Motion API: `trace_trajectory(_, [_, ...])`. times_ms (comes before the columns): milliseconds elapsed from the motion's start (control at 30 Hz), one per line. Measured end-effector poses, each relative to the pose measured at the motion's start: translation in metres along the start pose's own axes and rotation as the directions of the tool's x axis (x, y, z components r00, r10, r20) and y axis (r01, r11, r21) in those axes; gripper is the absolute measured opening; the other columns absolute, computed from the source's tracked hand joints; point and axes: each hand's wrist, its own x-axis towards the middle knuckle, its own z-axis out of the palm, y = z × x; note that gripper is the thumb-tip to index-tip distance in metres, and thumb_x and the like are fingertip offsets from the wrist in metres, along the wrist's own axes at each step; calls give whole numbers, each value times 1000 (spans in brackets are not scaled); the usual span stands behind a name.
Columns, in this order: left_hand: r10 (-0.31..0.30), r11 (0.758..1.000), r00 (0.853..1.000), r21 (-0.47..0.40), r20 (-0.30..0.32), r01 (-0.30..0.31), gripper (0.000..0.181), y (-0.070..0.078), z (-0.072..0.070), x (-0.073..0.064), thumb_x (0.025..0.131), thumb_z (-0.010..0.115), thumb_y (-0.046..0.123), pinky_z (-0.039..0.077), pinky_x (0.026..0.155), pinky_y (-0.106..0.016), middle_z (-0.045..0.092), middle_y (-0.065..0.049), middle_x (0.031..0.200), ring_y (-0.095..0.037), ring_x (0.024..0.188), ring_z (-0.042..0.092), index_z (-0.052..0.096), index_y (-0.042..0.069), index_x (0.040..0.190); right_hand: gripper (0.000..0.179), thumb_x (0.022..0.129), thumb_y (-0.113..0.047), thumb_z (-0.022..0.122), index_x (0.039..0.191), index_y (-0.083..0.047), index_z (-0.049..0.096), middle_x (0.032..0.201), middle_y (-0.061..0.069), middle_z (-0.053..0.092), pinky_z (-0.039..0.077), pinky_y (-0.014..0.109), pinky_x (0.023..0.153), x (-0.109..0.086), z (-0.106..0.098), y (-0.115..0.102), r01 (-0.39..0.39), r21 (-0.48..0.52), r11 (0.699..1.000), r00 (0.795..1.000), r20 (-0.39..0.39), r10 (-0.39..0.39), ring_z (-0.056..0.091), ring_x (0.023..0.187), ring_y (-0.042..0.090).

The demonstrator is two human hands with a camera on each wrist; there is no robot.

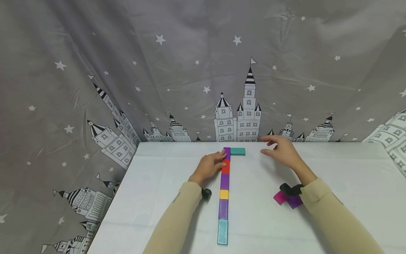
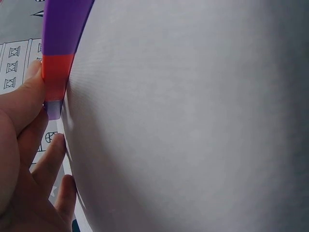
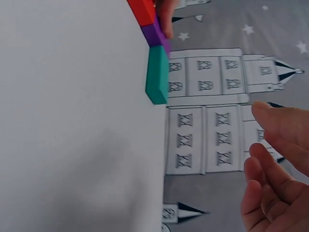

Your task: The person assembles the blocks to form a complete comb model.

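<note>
Left hand [image 1: 207, 165]: fingers extended and lightly bent, fingertips against the far purple block [image 1: 227, 155], thumb at the red block [image 1: 226, 168]; touching, not wrapped round either. Right hand [image 1: 283, 152]: raised near the far edge of the surface [image 1: 253, 222], thumb and fingers apart, nothing between them; nearest row piece is the green block [image 1: 238, 151], with a gap between. Row runs far to near, end to end: far purple, red, middle purple block [image 1: 224, 181], yellow block [image 1: 224, 194], near purple block [image 1: 223, 209], light-blue block [image 1: 222, 232]. Green sits crosswise at the far end, butted to the right side of far purple. Loose magenta block [image 1: 280, 198] and loose purple block [image 1: 294, 201] lie under the right wrist, partly hidden by the black wrist gear [image 1: 290, 189]. Grey castle-print curtain [image 1: 190, 53] behind.
</note>
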Motion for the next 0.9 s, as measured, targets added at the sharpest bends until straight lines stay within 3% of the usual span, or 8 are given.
trace_trajectory(367, [8,1000,1000,-5,-9,-8,52,0,1,0,96,69,27,28,119,-50,46,6,153,-21,143,41,55,16,144,42,88,-17,78,126,-3,67,117,15,69,54,40,79,-57,-24,1,46,-58,997,996,-72,-51,63,100,29])
trace_trajectory(800, [20,1000,1000,-10,-16,-20,51,0,0,-1,96,69,25,29,119,-48,47,5,153,-22,143,42,55,14,144,50,88,-25,80,132,-8,64,121,16,66,51,35,75,-112,-22,9,-51,-47,998,999,8,52,61,97,32])
trace_trajectory(900, [19,1000,1000,-6,-16,-19,51,0,1,-1,96,69,25,29,119,-48,47,5,153,-22,143,42,56,14,144,52,85,-26,82,131,-9,64,120,14,66,51,36,74,-120,-17,14,-45,-42,998,999,24,46,60,97,30])
